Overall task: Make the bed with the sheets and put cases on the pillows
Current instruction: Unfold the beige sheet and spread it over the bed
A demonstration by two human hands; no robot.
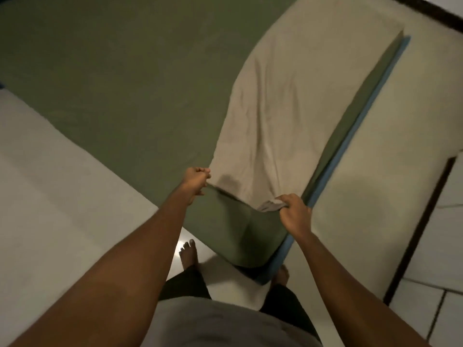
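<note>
Two hands grip the near end of a soft, creased beige cloth [288, 108]. The left hand [196, 180] pinches one corner with curled fingers, and the right hand [294, 212] bunches the other in a fist. The cloth lies long and narrow along the bed's right side, over a smooth olive-green sheet [112, 83]. It may be a folded sheet or a pillowcase; the dim blur won't say. A blue mattress edge [350, 146] runs beneath, with pale glossy floor [50, 196] around.

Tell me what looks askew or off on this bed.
The beige cloth lies creased along the bed's right side only, its near end gripped by the left hand and right hand. Below the green sheet, a blue strip of mattress edge shows uncovered along that side. Nothing looks torn or spilled.
</note>
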